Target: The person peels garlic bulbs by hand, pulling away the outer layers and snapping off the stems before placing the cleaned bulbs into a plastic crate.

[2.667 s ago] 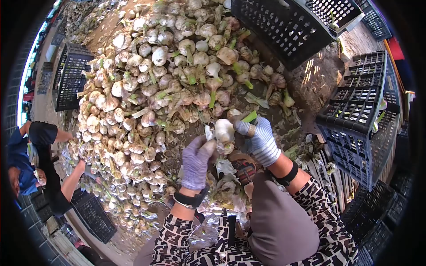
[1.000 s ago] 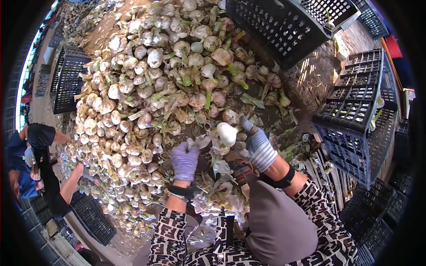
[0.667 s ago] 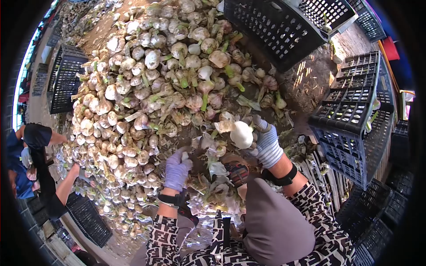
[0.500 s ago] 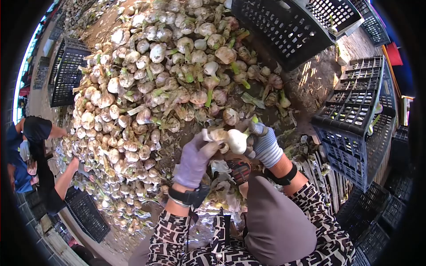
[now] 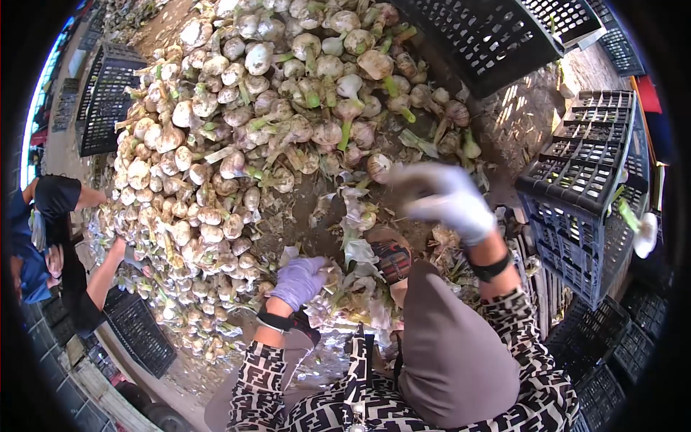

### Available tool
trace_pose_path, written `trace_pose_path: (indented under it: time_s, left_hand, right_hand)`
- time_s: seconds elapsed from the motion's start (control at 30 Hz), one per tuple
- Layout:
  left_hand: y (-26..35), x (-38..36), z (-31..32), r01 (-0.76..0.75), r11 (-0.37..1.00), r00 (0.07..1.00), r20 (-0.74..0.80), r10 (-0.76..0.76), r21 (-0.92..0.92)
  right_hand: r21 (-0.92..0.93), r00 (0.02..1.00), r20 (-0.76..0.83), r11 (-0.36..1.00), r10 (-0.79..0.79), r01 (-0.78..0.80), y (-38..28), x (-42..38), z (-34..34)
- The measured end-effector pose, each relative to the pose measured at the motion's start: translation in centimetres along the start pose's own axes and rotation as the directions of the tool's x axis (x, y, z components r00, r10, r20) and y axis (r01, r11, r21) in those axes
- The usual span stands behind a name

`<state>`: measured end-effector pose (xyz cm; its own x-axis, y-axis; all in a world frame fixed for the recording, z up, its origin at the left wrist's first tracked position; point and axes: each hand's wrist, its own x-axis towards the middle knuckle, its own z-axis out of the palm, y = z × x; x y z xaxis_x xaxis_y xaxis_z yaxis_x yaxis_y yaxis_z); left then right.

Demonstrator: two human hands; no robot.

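Note:
My left hand (image 5: 299, 282), in a pale purple glove, is low at the edge of the garlic pile, fingers curled beside loose papery skins. What lies in its fingers, if anything, is hidden. My right hand (image 5: 453, 203), in a whitish glove, is smeared by motion above the ground, its thumb and fingers apart with nothing between them. Far to the right, a clean white garlic bulb (image 5: 645, 236) with a green stem appears in front of the stacked crates, away from both hands. The big heap of unpeeled garlic (image 5: 237, 144) spreads ahead and to the left.
Black plastic crates stand at the top right (image 5: 482, 43), on the right (image 5: 568, 209) and on the left (image 5: 108, 97). Another person's arm (image 5: 106, 281) reaches into the pile from the left. My sandalled foot (image 5: 392, 261) rests between my hands, among peeled skins (image 5: 358, 248).
The white garlic bulb has left my hands and is now at the far right. My right hand has opened and moved up and right; my left has dropped down and left.

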<state>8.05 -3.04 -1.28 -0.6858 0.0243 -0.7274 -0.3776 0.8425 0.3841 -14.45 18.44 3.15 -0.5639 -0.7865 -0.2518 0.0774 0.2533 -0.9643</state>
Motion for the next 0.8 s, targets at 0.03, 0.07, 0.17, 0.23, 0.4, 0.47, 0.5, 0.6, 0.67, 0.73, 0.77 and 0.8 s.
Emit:
trace_pose_path:
  time_s: [0.03,0.07,0.17,0.23,0.4,0.47,0.5,0.6,0.67,0.73,0.77,0.8]
  left_hand:
    - [0.4,0.1,0.1,0.026,0.973,0.998,-0.053,-0.040,-0.230]
    - [0.6,0.2,0.1,0.034,0.894,0.991,-0.102,-0.089,-0.448]
    - [0.7,1.4,0.3,-0.109,0.848,0.961,-0.274,-0.045,-0.519]
    - [2.9,1.8,-1.2,-0.067,0.584,0.945,-0.239,-0.223,-0.809]
    - [2.4,4.3,1.0,-0.201,0.659,0.868,-0.443,-0.223,-0.725]
    - [2.9,4.0,0.2,-0.023,0.741,0.862,-0.389,-0.326,-0.671]
    - [1.9,4.3,1.1,-0.021,0.742,0.862,-0.388,-0.326,-0.670]
    - [-0.4,4.5,2.6,-0.228,0.861,0.726,-0.669,-0.161,-0.455]
    - [-0.5,3.6,2.1,-0.093,0.750,0.819,-0.479,-0.316,-0.655]
    - [-0.9,3.6,2.2,-0.119,0.740,0.820,-0.485,-0.303,-0.662]
    - [-0.4,3.5,1.9,-0.109,0.741,0.826,-0.475,-0.303,-0.663]
    - [0.2,3.5,1.7,-0.100,0.742,0.833,-0.464,-0.302,-0.663]
  right_hand:
    - [-0.158,0.976,0.148,0.978,0.162,-0.138,3.1,1.0,2.7]
    - [-0.676,0.968,0.172,0.737,0.181,-0.018,5.5,1.7,5.3]
    - [-0.691,0.971,0.094,0.716,0.219,-0.095,9.2,2.8,7.7]
    - [-0.082,0.961,-0.111,0.962,0.252,-0.262,9.5,3.3,7.2]
    - [0.076,0.876,-0.343,0.940,0.338,-0.333,10.1,4.0,5.5]
    - [-0.055,0.862,-0.481,0.976,0.158,-0.210,11.5,3.4,5.5]
    - [-0.199,0.870,-0.492,0.969,0.030,-0.145,10.8,2.9,5.3]
    - [-0.420,0.924,-0.372,0.904,-0.086,-0.085,9.9,1.7,5.7]
    - [-0.735,0.989,0.120,0.661,-0.090,0.150,9.0,1.3,6.5]
    - [-0.740,0.982,0.184,0.651,-0.047,0.169,10.5,1.8,7.9]
    - [-0.729,0.980,0.190,0.662,-0.051,0.175,11.3,1.9,8.5]
    - [-0.719,0.980,0.194,0.672,-0.053,0.179,12.1,2.0,8.9]
